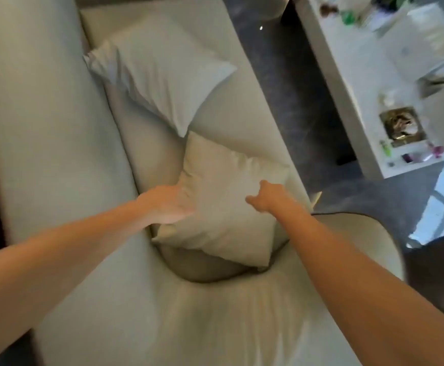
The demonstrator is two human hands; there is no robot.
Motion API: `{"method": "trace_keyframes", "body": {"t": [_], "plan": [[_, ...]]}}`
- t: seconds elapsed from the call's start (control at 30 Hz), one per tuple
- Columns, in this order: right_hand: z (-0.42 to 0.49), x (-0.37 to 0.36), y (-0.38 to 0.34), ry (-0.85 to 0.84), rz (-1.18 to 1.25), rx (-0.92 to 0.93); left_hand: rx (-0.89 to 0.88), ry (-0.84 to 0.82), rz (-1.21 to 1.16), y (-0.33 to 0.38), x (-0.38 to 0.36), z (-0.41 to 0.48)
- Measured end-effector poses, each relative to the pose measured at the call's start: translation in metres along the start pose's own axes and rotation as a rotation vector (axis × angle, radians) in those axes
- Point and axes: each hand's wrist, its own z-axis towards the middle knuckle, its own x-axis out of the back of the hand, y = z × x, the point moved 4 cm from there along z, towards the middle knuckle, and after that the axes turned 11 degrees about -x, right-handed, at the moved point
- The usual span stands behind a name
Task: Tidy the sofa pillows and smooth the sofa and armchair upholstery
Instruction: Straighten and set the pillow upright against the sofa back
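Observation:
A cream square pillow stands tilted on the light sofa seat, resting on a darker beige cushion. My left hand presses against the pillow's left edge, its fingers hidden behind it. My right hand is curled on the pillow's front face near its right side, pinching the fabric. A larger pale grey pillow leans against the sofa back farther along the seat. Wrinkled cream upholstery spreads below my arms.
A white coffee table with small items, including a gold-framed object, stands to the right across a strip of dark floor. A rounded armrest or armchair edge with dark piping sits at the right.

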Motion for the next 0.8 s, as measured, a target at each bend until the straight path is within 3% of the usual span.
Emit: {"method": "trace_keyframes", "body": {"t": [0.1,0.2,0.27,0.33,0.43,0.63,0.8], "plan": [[0.076,-0.045,0.012,0.034,0.263,-0.206,0.173,0.157,-0.139,-0.035,-0.029,0.063],[0.132,-0.101,0.019,0.015,0.556,-0.279,0.266,0.285,-0.297,-0.053,-0.062,0.138],[0.156,-0.115,0.028,0.108,0.709,-0.299,0.286,0.300,-0.529,-0.061,-0.084,0.178],[0.174,-0.116,0.036,0.172,0.767,-0.287,0.282,0.292,-0.728,-0.071,-0.093,0.200],[0.177,-0.102,0.036,0.174,0.770,-0.237,0.258,0.313,-0.834,-0.080,-0.082,0.197],[0.131,-0.082,0.022,0.055,0.836,-0.191,0.284,0.482,-0.681,-0.042,-0.031,0.122],[0.079,-0.063,-0.074,-0.162,0.878,-0.005,0.363,0.627,-0.516,-0.062,0.052,0.002]]}}
